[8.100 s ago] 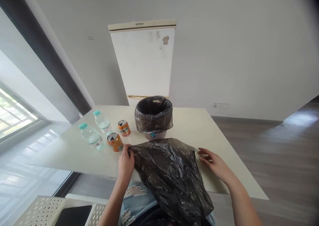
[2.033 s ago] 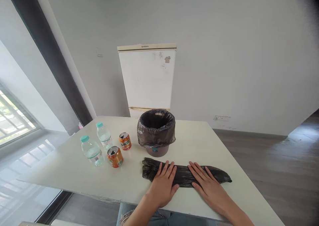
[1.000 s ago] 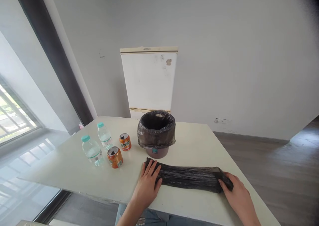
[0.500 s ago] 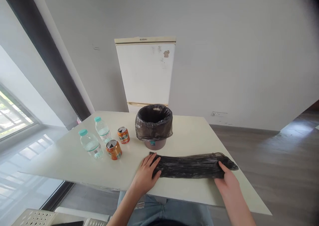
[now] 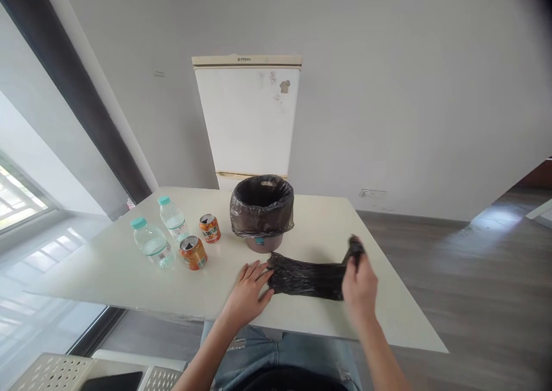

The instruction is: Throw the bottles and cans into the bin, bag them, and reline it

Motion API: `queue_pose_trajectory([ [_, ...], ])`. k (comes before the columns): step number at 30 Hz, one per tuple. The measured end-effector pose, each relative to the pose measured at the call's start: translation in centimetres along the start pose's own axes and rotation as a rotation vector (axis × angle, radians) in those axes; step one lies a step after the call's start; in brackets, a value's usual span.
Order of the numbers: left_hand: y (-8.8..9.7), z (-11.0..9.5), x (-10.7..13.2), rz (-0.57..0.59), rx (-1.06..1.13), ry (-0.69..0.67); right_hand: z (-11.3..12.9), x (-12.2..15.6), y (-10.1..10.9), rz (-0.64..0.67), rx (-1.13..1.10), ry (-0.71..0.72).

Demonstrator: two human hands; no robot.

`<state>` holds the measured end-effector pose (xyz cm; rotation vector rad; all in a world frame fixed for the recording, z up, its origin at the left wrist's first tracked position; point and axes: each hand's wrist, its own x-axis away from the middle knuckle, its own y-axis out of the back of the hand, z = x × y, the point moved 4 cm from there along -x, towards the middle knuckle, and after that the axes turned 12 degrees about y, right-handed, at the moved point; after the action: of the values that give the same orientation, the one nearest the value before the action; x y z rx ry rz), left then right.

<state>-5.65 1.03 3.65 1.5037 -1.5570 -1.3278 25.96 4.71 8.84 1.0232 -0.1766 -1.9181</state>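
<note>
A black plastic garbage bag [image 5: 308, 277], gathered into a long strip, lies across the table in front of me. My left hand [image 5: 248, 293] rests on the table with its fingers spread, the fingertips touching the bag's left end. My right hand [image 5: 360, 284] is closed around the bag's right end, which is lifted and bunched up above the table. Just behind the strip stands a small trash bin [image 5: 264, 244], its rim covered by a black liner [image 5: 262, 215] folded down over the outside.
Left of the bin are two orange cans [image 5: 210, 228] [image 5: 193, 253] and two clear bottles [image 5: 172, 215] [image 5: 152, 244] with teal caps. A white refrigerator [image 5: 248, 121] stands behind the table [image 5: 215, 290]. At lower left is a perforated plastic seat [image 5: 56, 374] with a dark flat object on it.
My right hand has lifted the bag's right end and moved left, so the strip lying flat is shorter. My left hand stays at the left end. The view has shifted slightly.
</note>
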Motion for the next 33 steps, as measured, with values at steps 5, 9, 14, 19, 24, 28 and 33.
queue_pose_trajectory([
  [5, 0.0, 0.0, 0.1, -0.019, 0.013, -0.006, 6.1, 3.5, -7.1, 0.465, 0.05, 0.45],
  [9, -0.2, 0.1, 0.1, -0.023, 0.026, -0.008, 7.3, 6.4, -11.1, 0.667, 0.147, 0.533],
  [14, 0.3, 0.2, 0.1, -0.063, 0.132, 0.062, 7.2, 7.7, -11.8, 0.785, 0.187, 0.522],
  [19, 1.3, -0.9, 0.4, 0.004, 0.099, -0.073, 7.5, 7.6, -11.1, 0.821, 0.169, 0.529],
  [24, 1.6, -1.4, 0.3, 0.06, 0.091, -0.103, 5.9, 6.5, -6.6, 0.448, 0.07, 0.372],
  [28, 1.7, -1.4, 0.4, 0.053, 0.116, -0.102, -0.2, 4.9, -1.7, 0.178, 0.159, -0.045],
  [33, 2.0, -1.5, 0.5, 0.094, 0.122, -0.138, -4.7, 3.1, -1.0, 0.466, -0.038, -0.357],
])
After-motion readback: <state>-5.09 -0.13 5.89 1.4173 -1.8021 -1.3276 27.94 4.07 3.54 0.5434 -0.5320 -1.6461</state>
